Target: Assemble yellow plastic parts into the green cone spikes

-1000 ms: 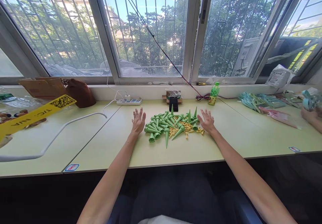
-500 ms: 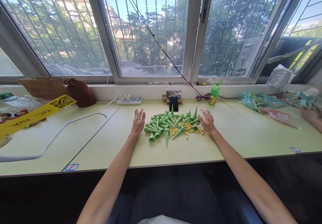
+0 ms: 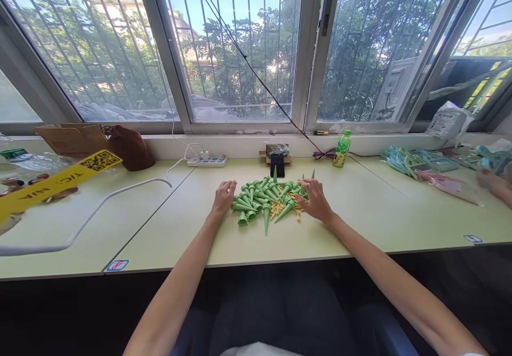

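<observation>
A heap of green plastic cones (image 3: 262, 199) lies on the pale green table (image 3: 180, 228), mixed with small yellow pieces (image 3: 280, 208). My left hand (image 3: 224, 196) rests at the heap's left edge, fingers curled down toward the nearest cones and holding nothing. Over the heap's right side my right hand (image 3: 314, 199) reaches in with fingers apart, covering several cones and yellow pieces; nothing shows in its grasp.
Behind the heap stand a dark phone (image 3: 277, 165) on a small stand, a green bottle (image 3: 341, 149) and a white power strip (image 3: 207, 160). A brown bag (image 3: 130, 147) and a yellow strip (image 3: 56, 183) lie left. Teal packets (image 3: 416, 160) and another person's hand (image 3: 492, 183) are at the right.
Both hands have moved inward from either side of the heap. The right hand now lies over its right part, and the left hand's fingers have curled down at its left edge.
</observation>
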